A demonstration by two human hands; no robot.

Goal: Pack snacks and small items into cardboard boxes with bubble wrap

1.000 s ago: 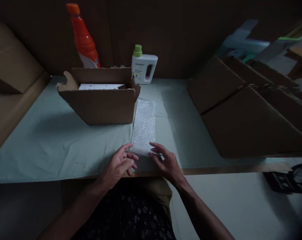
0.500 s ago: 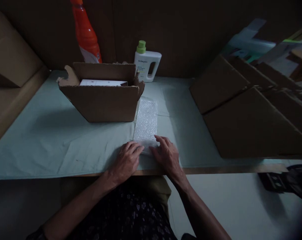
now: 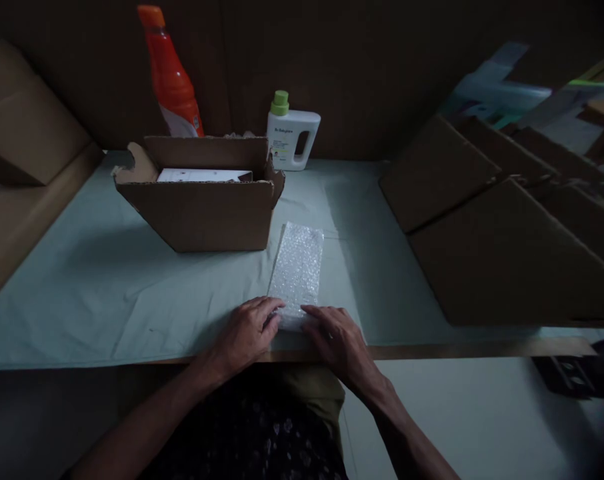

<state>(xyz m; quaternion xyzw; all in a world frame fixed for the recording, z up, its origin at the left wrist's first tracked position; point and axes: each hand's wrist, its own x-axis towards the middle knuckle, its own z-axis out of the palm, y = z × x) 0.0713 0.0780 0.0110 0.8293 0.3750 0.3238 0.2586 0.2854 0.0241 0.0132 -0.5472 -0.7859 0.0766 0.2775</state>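
A strip of clear bubble wrap (image 3: 298, 263) lies on the pale green cloth near the table's front edge, its near end folded into a thicker roll. My left hand (image 3: 252, 330) grips the left side of that roll, thumb and fingers closed on it. On the right side, my right hand (image 3: 337, 337) pinches the roll with bent fingers. Whether anything is wrapped inside the near end I cannot tell.
An open cardboard box (image 3: 217, 217) with a white item inside stands behind my left hand. Behind it are an orange-red bottle (image 3: 175, 83) and a white jug with a green cap (image 3: 292, 137). Partitioned cardboard bins (image 3: 512, 260) stand at the right; more cardboard (image 3: 27, 120) is at the left.
The near end of the bubble wrap is folded over further and the flat strip is shorter. Both hands stay on it, fingers closed closer together. The view has tilted slightly.
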